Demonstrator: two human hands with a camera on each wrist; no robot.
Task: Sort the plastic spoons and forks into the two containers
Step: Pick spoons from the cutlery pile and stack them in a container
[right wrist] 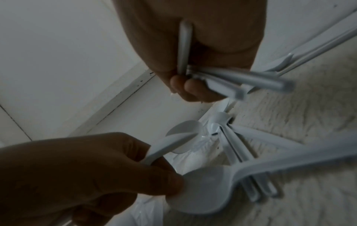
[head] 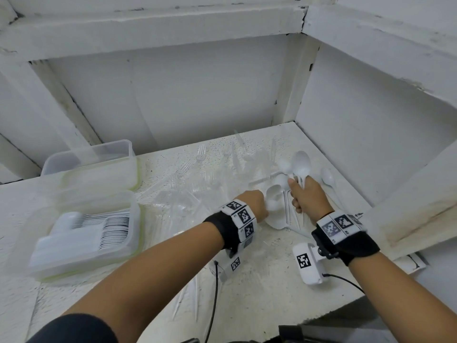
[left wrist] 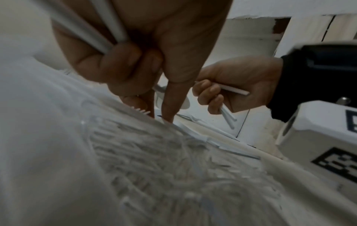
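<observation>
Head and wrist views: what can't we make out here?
- Count of white spoons in the right hand: head view, fingers cover the handles; right wrist view blurred.
- Far container contents: head view, translucent walls and glare.
- Clear forks count: head view, they blend into the speckled table.
- Left hand fingertips: head view, hidden behind the hand.

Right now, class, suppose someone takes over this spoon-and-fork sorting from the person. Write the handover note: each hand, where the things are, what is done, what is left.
Left hand: grips white spoons picked from the heap.
Right hand: grips a bunch of white spoons by the handles, bowls up.
Near container: already holds stacked rows of white spoons.
Far container: looks empty.
Clear forks lie scattered mid-table; loose white spoons remain by the hands.
Done: many spoons sorted. Left: drop both handfuls in the near container, gather the remaining spoons, then move the forks to the far container.
</observation>
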